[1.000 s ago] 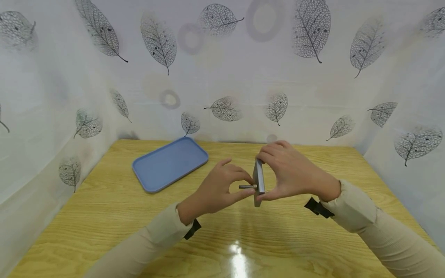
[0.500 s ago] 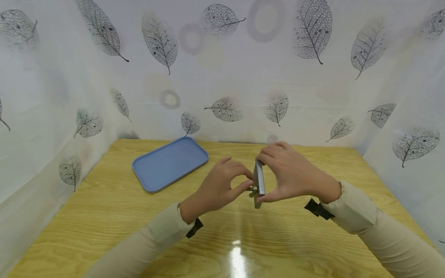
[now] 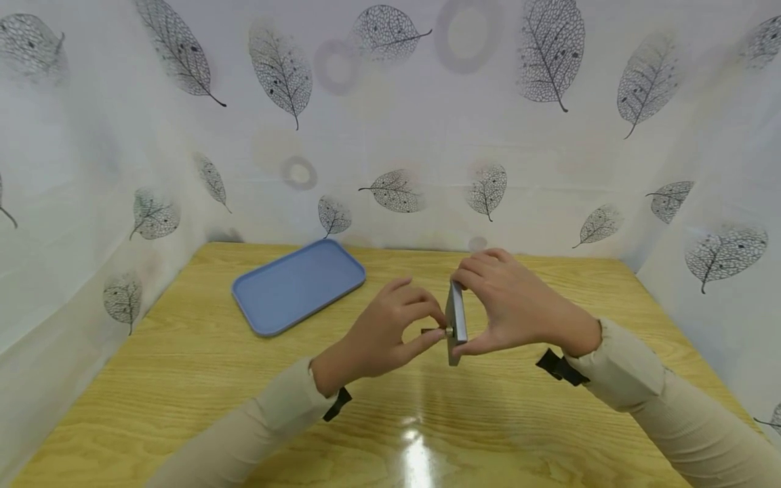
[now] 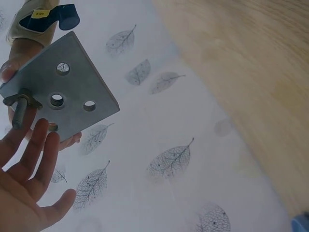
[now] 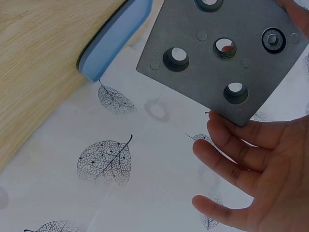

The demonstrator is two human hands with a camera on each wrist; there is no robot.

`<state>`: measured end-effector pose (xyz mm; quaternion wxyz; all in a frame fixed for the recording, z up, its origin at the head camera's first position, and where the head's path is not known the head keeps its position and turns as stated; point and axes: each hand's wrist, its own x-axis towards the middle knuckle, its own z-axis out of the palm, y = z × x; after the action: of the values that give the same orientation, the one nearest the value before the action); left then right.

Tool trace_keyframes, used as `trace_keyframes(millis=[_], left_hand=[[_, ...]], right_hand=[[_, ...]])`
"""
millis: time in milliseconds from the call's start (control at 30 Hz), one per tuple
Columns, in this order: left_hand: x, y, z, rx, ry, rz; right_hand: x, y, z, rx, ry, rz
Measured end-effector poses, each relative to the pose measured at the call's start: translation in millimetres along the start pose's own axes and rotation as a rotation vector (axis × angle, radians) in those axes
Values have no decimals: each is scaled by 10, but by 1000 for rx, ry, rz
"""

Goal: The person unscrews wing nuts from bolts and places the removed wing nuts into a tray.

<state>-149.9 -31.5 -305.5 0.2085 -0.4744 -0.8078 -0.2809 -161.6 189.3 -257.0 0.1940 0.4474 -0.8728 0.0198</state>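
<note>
A square grey metal plate [image 3: 458, 315] with several round holes stands on edge above the table. My right hand [image 3: 512, 298] grips it by opposite edges, thumb below and fingers on top. A bolt [image 4: 19, 115] passes through one corner hole; its hex-socket head [image 5: 273, 40] sits in the plate's far face in the right wrist view. On the threaded side, a wing nut [image 4: 33, 101] lies close to the plate. My left hand [image 3: 381, 332] pinches the wing nut between thumb and index finger, the other fingers loosely spread. Its thumb is not visible in the left wrist view.
A blue rectangular tray [image 3: 299, 288] lies on the wooden table [image 3: 201, 379] at the back left. Behind and to both sides hangs a white curtain [image 3: 403, 122] with a leaf print. Dark straps show at both wrists.
Half a second ago the left fingertips were slightly off the wing nut, towards the bolt's end; now they pinch around it again, as one second ago. The right hand and plate stay nearly still.
</note>
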Motion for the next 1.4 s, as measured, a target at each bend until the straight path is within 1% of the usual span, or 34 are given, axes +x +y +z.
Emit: trace_keyframes(millis=[133, 233, 367, 533, 700, 800, 900, 967, 1033, 1100, 1233, 1400], left_hand=[[-22, -7, 6, 29, -30, 17], [-18, -1, 10, 46, -30, 17], [1, 1, 19, 63, -13, 10], [30, -9, 21, 140, 31, 42], [55, 4, -1, 237, 75, 111], [62, 14, -14, 322, 106, 182], [51, 1, -20, 413, 130, 268], [36, -16, -20, 466, 131, 321], [20, -35, -20, 517, 118, 362], [10, -47, -18, 556, 93, 388], [9, -57, -8, 611, 47, 407], [37, -33, -1, 648, 43, 422]], right_hand=[[5, -1, -12, 3, -1, -2], [5, -4, -21, 2, -4, -3], [1, -17, -38, -5, -13, 0], [-3, -22, -29, -4, -9, 0], [-10, -15, -12, -7, -1, -6], [-15, -12, -7, -7, -3, -3], [-18, -7, -3, -8, -3, -1], [-21, -4, 2, -11, 1, -5], [-24, 0, 8, -16, 7, -10], [-28, 4, 12, -22, 10, -14], [-33, 2, 19, -16, 14, -17], [-37, -7, 25, -3, 13, -20]])
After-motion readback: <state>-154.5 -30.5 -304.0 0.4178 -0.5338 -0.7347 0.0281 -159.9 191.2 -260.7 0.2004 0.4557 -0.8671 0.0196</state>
